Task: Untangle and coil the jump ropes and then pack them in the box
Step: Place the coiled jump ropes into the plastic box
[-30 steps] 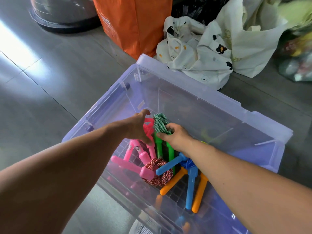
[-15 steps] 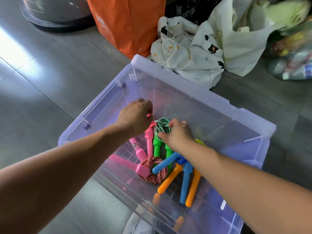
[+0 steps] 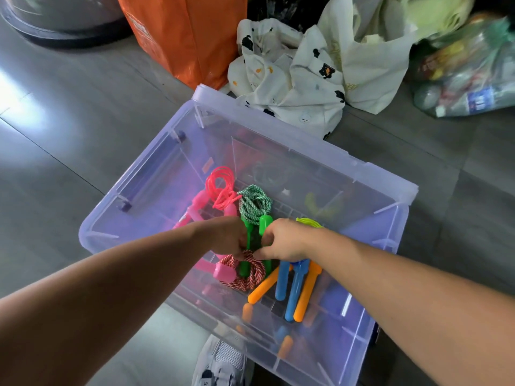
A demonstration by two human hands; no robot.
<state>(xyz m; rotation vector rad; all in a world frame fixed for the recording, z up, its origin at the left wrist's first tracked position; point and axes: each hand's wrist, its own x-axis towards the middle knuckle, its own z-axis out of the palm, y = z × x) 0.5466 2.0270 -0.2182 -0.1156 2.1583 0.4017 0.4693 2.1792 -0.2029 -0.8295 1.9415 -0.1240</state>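
Note:
A clear plastic box (image 3: 312, 140) stands on the grey floor and holds several coiled jump ropes. At the back lie a pink rope coil (image 3: 221, 185) and a green-and-white coil (image 3: 255, 201) with green handles (image 3: 264, 224). A red-and-white coil (image 3: 252, 277) with a pink handle (image 3: 224, 271) sits nearer me, beside blue handles (image 3: 292, 285) and orange handles (image 3: 262, 289). My left hand (image 3: 225, 238) and my right hand (image 3: 284, 240) meet over the red-and-white coil, curled fingertips pinching its top edge. A yellow-green rope (image 3: 309, 222) peeks out behind my right wrist.
Behind the box stand an orange bag (image 3: 189, 37), white printed cloth bags (image 3: 301, 68) and a clear bag of odds and ends (image 3: 468, 71). A dark round base (image 3: 64, 26) is at the top left. A grey shoe (image 3: 223, 363) shows under the box's near edge.
Both hands let go of the pink and green coils at the back and drew toward me, onto the red-and-white coil. The view tilted downward a little.

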